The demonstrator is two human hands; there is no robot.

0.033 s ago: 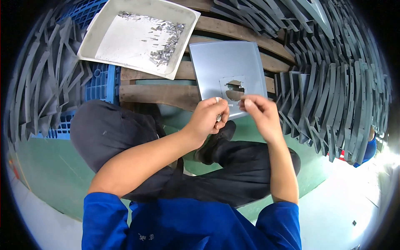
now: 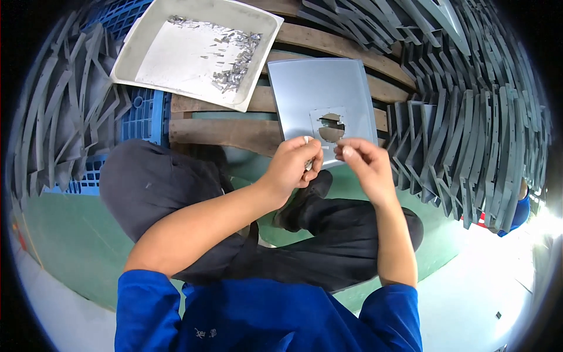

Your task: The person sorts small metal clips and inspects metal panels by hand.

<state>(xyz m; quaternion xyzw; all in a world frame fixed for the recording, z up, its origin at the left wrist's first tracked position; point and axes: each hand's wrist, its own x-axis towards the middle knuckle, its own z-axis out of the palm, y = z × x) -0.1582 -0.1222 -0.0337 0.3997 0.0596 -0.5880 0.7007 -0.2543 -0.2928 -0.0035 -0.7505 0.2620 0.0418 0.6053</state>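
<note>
A grey sheet-metal panel (image 2: 316, 85) with a round-edged cutout lies flat in front of me. Over its near edge, my left hand (image 2: 293, 164) is closed in a fist around small pale metal pieces (image 2: 308, 165), which peek out between the fingers. Just to the right, my right hand (image 2: 370, 170) has its thumb and forefinger pinched together by the near side of the cutout. Whatever sits in that pinch is too small to make out. Small metal clip-like pieces (image 2: 237, 67) are heaped along the right side of a white tray (image 2: 167, 58) at the far left.
Wooden pallet slats (image 2: 229, 132) lie beneath the tray and panel. Bent grey metal parts stand in dense rows at the right (image 2: 469, 141) and stacked at the left (image 2: 64, 100), by a blue plastic crate (image 2: 143, 117). Part of another person in blue (image 2: 521, 214) shows at the far right.
My right hand has shifted slightly left and toward me, its fingers still pinched. The left hand stays closed in the same place.
</note>
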